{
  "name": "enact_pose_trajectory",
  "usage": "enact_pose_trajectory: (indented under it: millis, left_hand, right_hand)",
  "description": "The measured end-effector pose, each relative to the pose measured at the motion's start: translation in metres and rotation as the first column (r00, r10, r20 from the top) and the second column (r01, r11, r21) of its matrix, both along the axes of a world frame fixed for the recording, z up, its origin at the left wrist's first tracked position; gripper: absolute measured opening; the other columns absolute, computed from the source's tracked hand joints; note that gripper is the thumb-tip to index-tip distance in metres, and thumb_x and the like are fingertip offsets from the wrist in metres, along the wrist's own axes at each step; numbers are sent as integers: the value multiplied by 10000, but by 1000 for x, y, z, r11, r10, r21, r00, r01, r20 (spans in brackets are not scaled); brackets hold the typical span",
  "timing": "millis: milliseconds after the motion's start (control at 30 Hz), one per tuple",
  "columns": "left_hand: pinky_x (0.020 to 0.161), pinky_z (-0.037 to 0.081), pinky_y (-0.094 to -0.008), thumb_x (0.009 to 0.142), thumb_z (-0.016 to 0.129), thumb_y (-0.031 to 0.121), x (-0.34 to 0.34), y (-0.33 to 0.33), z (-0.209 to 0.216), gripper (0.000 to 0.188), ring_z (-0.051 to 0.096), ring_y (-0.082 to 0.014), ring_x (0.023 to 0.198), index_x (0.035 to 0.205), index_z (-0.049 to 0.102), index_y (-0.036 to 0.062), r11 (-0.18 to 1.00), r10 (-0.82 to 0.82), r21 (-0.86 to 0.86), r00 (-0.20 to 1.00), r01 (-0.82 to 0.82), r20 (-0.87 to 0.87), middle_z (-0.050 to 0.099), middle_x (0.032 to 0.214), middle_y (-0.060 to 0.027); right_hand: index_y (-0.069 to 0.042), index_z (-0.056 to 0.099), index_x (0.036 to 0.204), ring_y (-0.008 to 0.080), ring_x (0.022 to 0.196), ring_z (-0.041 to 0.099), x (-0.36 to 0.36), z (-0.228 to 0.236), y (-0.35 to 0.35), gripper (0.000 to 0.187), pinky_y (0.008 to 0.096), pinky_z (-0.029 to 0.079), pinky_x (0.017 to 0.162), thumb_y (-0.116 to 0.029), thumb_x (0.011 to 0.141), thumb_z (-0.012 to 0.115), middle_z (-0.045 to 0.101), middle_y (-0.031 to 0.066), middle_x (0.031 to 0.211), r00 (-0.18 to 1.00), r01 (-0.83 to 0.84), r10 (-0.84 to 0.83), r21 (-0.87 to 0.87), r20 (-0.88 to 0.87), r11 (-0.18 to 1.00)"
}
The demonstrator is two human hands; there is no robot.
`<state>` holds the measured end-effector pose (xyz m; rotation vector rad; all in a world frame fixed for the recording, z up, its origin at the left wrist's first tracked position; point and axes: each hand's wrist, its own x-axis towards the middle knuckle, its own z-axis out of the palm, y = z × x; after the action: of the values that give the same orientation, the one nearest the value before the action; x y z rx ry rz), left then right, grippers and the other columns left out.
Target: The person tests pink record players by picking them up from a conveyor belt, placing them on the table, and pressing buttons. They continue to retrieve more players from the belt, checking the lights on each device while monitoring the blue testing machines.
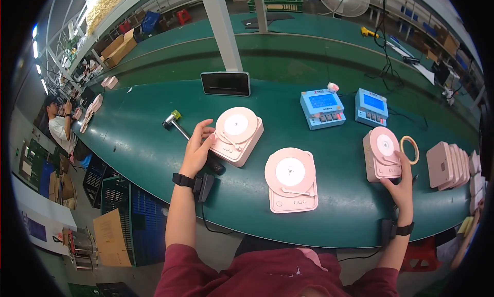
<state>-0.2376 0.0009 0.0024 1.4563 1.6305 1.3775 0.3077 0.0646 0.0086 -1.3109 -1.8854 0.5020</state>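
Note:
My left hand [194,152] is at the left edge of a pink toy record player [247,137], fingers apart and thumb touching its side. That player sits turned at an angle, with a white-centred disc and tonearm on top. At the right, my right hand [401,186] grips a second pink record player [378,153] by its near right corner, thumb at the front edge and fingers along the side. Between the hands, a third record player [291,180] lies flat on the green table [242,222], untouched.
A hammer [177,126] lies partly behind my left hand. Two blue devices with screens [321,109] [371,108] and a dark-screened phone-like device [225,84] stand farther back. A tape roll [409,150] and several pink housings [446,166] are at the right. A person [60,124] works far left.

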Motion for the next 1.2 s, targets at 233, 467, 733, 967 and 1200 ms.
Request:
enact_pose_trajectory:
  millis: [233,467,733,967,1200]
  left_hand:
    - [888,430,-280,888,533,69,4,-2,8,457,533,-169,1053,1337,447,45,998,-57,2,997,57,52,547,1144,-87]
    - [910,406,-282,879,531,77,5,-3,8,473,516,-169,1070,1342,441,48,997,-75,-25,997,76,14,531,1152,-74]
    - [949,421,-335,788,685,205,13,1,4,646,528,-233,1111,1354,418,42,1000,2,-13,993,-4,-119,546,1182,-115]
    - [921,486,-408,558,822,323,58,5,43,977,578,-408,1076,1363,374,-4,995,91,84,851,-56,-518,605,1131,-233]
    - [916,497,-401,499,780,297,8,-49,56,1028,605,-397,1054,1388,350,13,977,214,83,890,-197,-403,609,1142,-246]
  right_hand:
    - [-47,465,1328,306,1276,443,-1,1,-1,775,401,336,1087,-216,648,797,481,142,1355,1000,8,-8,5,5,1000]
    - [-46,463,1329,308,1281,439,2,0,-2,773,401,332,1089,-214,651,795,480,143,1358,1000,9,-9,1,14,1000]
    - [-36,453,1343,302,1281,441,3,-1,1,779,396,324,1093,-205,661,790,477,145,1365,1000,-2,2,-7,-2,1000]
    - [-22,417,1385,286,1298,424,12,-11,8,797,379,304,1102,-146,681,770,454,140,1395,999,-35,35,-4,-4,999]
    - [-24,373,1426,261,1331,385,22,-23,11,782,365,263,1124,-94,721,703,404,127,1444,992,-114,111,-54,-59,992]
